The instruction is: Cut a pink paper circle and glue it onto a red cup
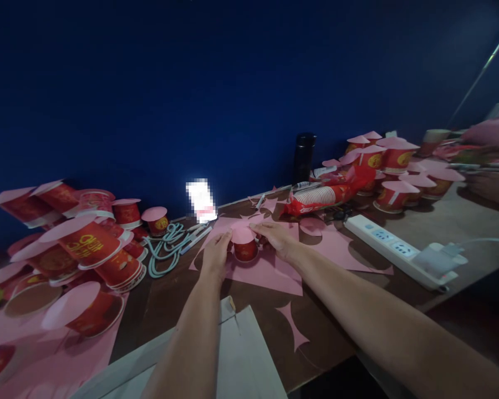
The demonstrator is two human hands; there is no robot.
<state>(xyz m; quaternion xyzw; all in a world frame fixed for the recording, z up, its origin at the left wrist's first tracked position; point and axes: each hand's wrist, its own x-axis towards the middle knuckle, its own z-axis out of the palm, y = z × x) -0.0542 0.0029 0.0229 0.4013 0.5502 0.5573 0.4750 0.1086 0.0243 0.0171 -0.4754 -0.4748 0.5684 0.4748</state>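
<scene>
A small red paper cup stands in front of me with a pink paper disc lying across its top. My left hand is closed at the cup's left side, its fingertips by the disc's edge. From the right, my right hand grips the cup, with a finger reaching onto the disc's rim and the others curled beside the cup wall. Beneath the cup lies a pink paper sheet. Another pink disc rests just right of my right hand.
Red cups with pink discs pile up at left and back right. A red-wrapped cup sleeve, black bottle, power strip, coiled cable and bright phone-like screen surround the work spot. Another person's hand shows at far right.
</scene>
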